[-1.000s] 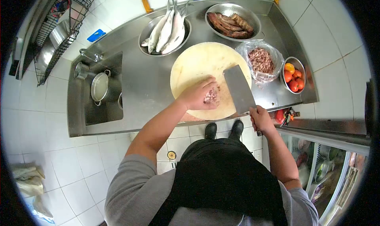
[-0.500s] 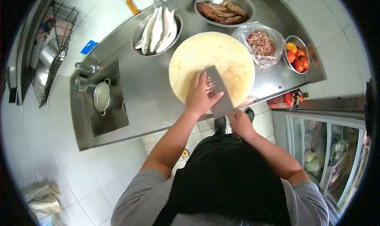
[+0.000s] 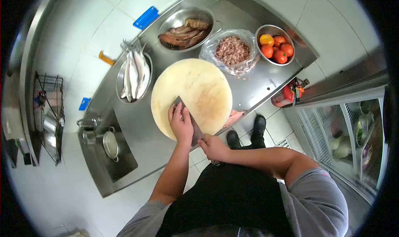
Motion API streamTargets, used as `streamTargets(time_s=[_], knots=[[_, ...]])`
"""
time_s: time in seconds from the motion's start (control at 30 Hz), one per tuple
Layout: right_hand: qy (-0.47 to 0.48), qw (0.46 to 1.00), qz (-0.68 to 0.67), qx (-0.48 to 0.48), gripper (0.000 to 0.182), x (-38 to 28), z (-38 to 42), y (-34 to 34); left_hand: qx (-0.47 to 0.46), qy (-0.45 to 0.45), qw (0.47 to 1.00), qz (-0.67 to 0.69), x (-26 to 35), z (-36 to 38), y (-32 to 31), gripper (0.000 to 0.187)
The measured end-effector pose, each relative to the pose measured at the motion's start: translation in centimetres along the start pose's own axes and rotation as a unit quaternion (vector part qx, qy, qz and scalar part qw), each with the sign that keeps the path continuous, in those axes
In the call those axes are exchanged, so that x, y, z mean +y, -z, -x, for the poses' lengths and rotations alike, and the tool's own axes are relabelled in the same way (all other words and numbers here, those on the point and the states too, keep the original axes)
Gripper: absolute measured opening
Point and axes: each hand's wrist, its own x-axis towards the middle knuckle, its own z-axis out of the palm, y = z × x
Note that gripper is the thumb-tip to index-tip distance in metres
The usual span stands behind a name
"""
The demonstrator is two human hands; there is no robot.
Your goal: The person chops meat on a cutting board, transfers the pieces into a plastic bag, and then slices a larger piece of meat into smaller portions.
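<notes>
My right hand (image 3: pixel 213 147) is closed around the handle of a cleaver (image 3: pixel 196 131) at the near edge of the round cutting board (image 3: pixel 191 79). The broad grey blade slants up and left over the board's lower part. My left hand (image 3: pixel 181 124) lies against the blade, fingers bent over it, pressing a little chopped meat (image 3: pixel 180 107) there. Most of that meat is hidden under the fingers. Behind the board, more chopped meat (image 3: pixel 232 51) fills an open plastic bag (image 3: pixel 206 50).
Around the board stand a bowl of whole fish (image 3: pixel 132 74), a bowl of browned meat strips (image 3: pixel 185 34) and a bowl of tomatoes (image 3: pixel 279 50). A pink meat piece (image 3: pixel 234 118) lies by the counter's front edge. A sink (image 3: pixel 126 164) holding a pot (image 3: pixel 110 144) is at left; a glass-door fridge (image 3: pixel 345 133) stands right.
The whole view has turned and shifted. Both hands and the cleaver now sit lower left on the board, and my left fingers cover more of the chopped meat on the blade.
</notes>
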Motion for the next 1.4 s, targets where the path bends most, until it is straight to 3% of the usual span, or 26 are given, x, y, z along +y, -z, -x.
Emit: streamTargets(time_s=[0.1, 0.13, 0.17, 0.3, 0.37, 0.43, 0.47, 0.5, 0.53, 0.57, 0.63, 0.7, 0.77, 0.83, 0.9, 0.97, 1.0, 1.03, 1.1, 1.23, 1.27, 1.3, 1.37, 1.4], knots=[[-0.028, 0.998, -0.050, 0.042, 0.028, -0.5, -0.5, 2.1, -0.031, -0.027, 0.999, -0.007, 3.7, -2.1, -2.6, 0.035], [-0.024, 0.997, -0.054, 0.045, 0.028, -0.9, -0.7, 3.2, -0.009, -0.124, 0.990, -0.070, 4.0, -3.6, -4.0, 0.032], [-0.016, 0.995, -0.043, 0.086, 0.028, -1.4, -1.0, 4.5, -0.012, -0.129, 0.989, -0.071, 4.4, -4.9, -5.5, 0.032], [0.016, 0.977, -0.001, 0.215, 0.029, -3.0, -1.5, 10.7, -0.048, -0.182, 0.979, 0.074, 9.6, -10.2, -13.5, 0.028], [0.017, 0.970, 0.012, 0.244, 0.030, -3.1, -0.9, 14.1, -0.054, -0.209, 0.974, 0.064, 13.0, -12.5, -16.9, 0.026], [0.006, 0.952, 0.068, 0.298, 0.029, -4.5, 0.9, 17.3, -0.077, -0.181, 0.972, 0.129, 14.9, -14.2, -20.8, 0.023], [0.028, 0.952, 0.018, 0.306, 0.029, -3.8, 1.5, 18.6, -0.086, -0.209, 0.973, 0.052, 14.7, -15.1, -22.6, 0.021], [-0.045, 0.955, -0.041, 0.291, 0.029, -4.8, 2.8, 20.1, -0.092, -0.235, 0.967, -0.024, 14.1, -16.0, -24.2, 0.020], [-0.029, 0.951, -0.040, 0.306, 0.027, -3.7, 3.5, 21.4, -0.101, -0.258, 0.953, -0.122, 13.6, -16.5, -25.1, 0.018], [-0.064, 0.947, -0.077, 0.304, 0.026, -4.7, 5.0, 22.5, -0.071, -0.292, 0.944, -0.137, 13.7, -16.7, -25.6, 0.017], [-0.036, 0.949, -0.048, 0.311, 0.028, -3.9, 7.0, 24.9, -0.103, -0.300, 0.943, -0.098, 15.3, -17.5, -24.7, 0.016], [-0.048, 0.950, -0.078, 0.299, 0.027, -4.5, 9.4, 27.2, -0.081, -0.265, 0.959, -0.064, 16.4, -18.5, -22.4, 0.014], [-0.033, 0.953, 0.009, 0.301, 0.026, -3.2, 11.2, 29.1, -0.026, -0.252, 0.967, -0.016, 15.0, -21.3, -20.4, 0.012], [-0.038, 0.955, 0.038, 0.291, 0.023, -4.3, 12.7, 30.4, 0.024, -0.258, 0.964, -0.066, 13.6, -24.8, -18.3, 0.012], [-0.051, 0.956, 0.058, 0.283, 0.021, -3.0, 13.5, 31.4, 0.000, -0.213, 0.969, -0.122, 12.2, -28.0, -17.9, 0.019], [-0.053, 0.959, 0.036, 0.275, 0.020, -2.4, 13.6, 32.1, -0.105, -0.232, 0.920, -0.296, 12.2, -29.7, -18.5, 0.040], [-0.057, 0.959, 0.080, 0.266, 0.020, -2.7, 13.7, 32.5, -0.176, -0.202, 0.904, -0.332, 13.5, -29.9, -18.9, 0.054], [-0.060, 0.958, 0.081, 0.268, 0.020, -3.0, 13.6, 32.7, -0.179, -0.201, 0.905, -0.330, 14.0, -30.6, -19.7, 0.054], [-0.080, 0.964, 0.043, 0.250, 0.021, -3.3, 13.6, 32.8, -0.263, -0.121, 0.825, -0.486, 14.7, -32.2, -22.0, 0.061], [-0.059, 0.962, 0.092, 0.252, 0.023, -1.3, 14.5, 33.4, -0.324, -0.069, 0.805, -0.491, 13.5, -34.8, -23.7, 0.053], [-0.065, 0.961, 0.090, 0.253, 0.023, -1.7, 14.9, 33.3, -0.306, -0.144, 0.780, -0.526, 12.3, -35.4, -24.3, 0.048], [-0.081, 0.960, 0.077, 0.257, 0.024, -2.5, 15.2, 33.1, -0.310, -0.145, 0.779, -0.525, 11.0, -35.9, -24.8, 0.048], [-0.094, 0.959, 0.066, 0.260, 0.024, -2.8, 15.5, 33.0, -0.277, -0.164, 0.801, -0.505, 11.5, -35.9, -24.2, 0.039], [-0.101, 0.959, 0.061, 0.258, 0.023, -2.7, 15.8, 32.9, -0.205, -0.198, 0.825, -0.489, 13.3, -34.8, -22.6, 0.031]])
